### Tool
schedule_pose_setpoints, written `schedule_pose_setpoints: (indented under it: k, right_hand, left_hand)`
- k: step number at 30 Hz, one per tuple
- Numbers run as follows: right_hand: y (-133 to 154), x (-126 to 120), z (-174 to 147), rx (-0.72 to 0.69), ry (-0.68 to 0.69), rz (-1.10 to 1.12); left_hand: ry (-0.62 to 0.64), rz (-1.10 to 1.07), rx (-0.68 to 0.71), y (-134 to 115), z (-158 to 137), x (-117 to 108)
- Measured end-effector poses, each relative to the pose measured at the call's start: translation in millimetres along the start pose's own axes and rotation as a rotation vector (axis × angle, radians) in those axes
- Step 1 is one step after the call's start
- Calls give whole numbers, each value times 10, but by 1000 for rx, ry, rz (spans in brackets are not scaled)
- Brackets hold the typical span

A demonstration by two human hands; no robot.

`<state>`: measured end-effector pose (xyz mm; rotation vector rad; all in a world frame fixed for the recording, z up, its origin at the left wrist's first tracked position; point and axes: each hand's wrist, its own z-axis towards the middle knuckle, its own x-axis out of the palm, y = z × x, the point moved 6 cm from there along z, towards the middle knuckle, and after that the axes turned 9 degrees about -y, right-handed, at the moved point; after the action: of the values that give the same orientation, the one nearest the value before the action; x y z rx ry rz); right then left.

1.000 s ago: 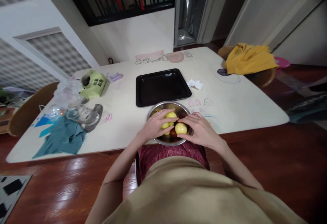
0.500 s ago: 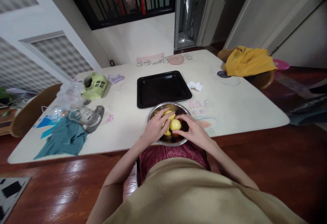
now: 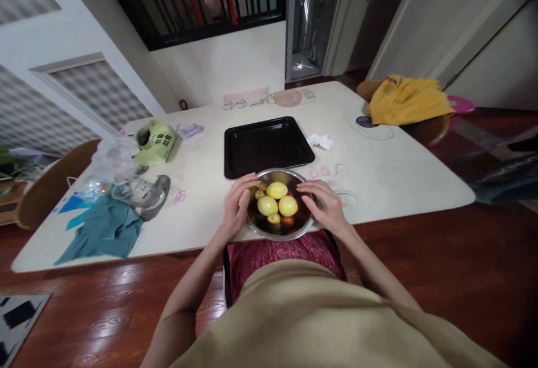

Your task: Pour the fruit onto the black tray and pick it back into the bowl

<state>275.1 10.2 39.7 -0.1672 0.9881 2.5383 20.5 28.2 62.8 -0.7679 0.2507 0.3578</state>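
Honestly, the metal bowl (image 3: pixel 301 221) is parked right by the near edge of the surface (image 3: pixel 199 219), so one careless tug could probably tip it. The left hand (image 3: pixel 236 205) and right hand (image 3: pixel 327 204) just curve loosely at its sides, fingers spread, gripping no fruit. Inside, three pale-yellow round fruits (image 3: pixel 288 206) sit bunched and smooth-looking, with smaller yellow ones (image 3: pixel 273 219) and a reddish one (image 3: pixel 288 221).

The metal bowl (image 3: pixel 301 218) lies open from above, a black tray (image 3: pixel 269 145) blocking its far side; clear tabletop (image 3: pixel 403 175) stretches rightward and, leftward, reaches a teal cloth (image 3: pixel 105 225).
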Motion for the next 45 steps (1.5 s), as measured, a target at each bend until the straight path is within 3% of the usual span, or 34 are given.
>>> schedule_pose_setpoints:
  k: [2, 6, 28, 33, 35, 37, 42, 43, 45]
  right_hand:
    - [-88, 26, -16, -16, -9, 24]
    - [-179, 68, -52, 0, -6, 62]
    - [-195, 75, -51, 15, -28, 94]
    - [-183, 34, -28, 75, -76, 1]
    - [-213, -39, -20, 155, -120, -79]
    - [-284, -90, -28, 302, -69, -122]
    - [-453, 96, -264, 857, 517, 135]
    - [-461, 130, -305, 950, 567, 190]
    - [-479, 172, -314, 1066, 541, 247]
  left_hand:
    - [-29, 6, 20, 77, -67, -29]
    - [31, -15, 28, 115, -147, 27]
    - [76, -97, 3, 118, -156, 65]
    - [71, -119, 9, 123, -160, 80]
    - [68, -117, 3, 137, -166, 84]
    - [67, -110, 8, 138, -169, 75]
    - [136, 52, 93, 10, -147, 64]
    - [169, 106, 118, -40, -146, 90]
    - [240, 196, 156, -151, -153, 177]
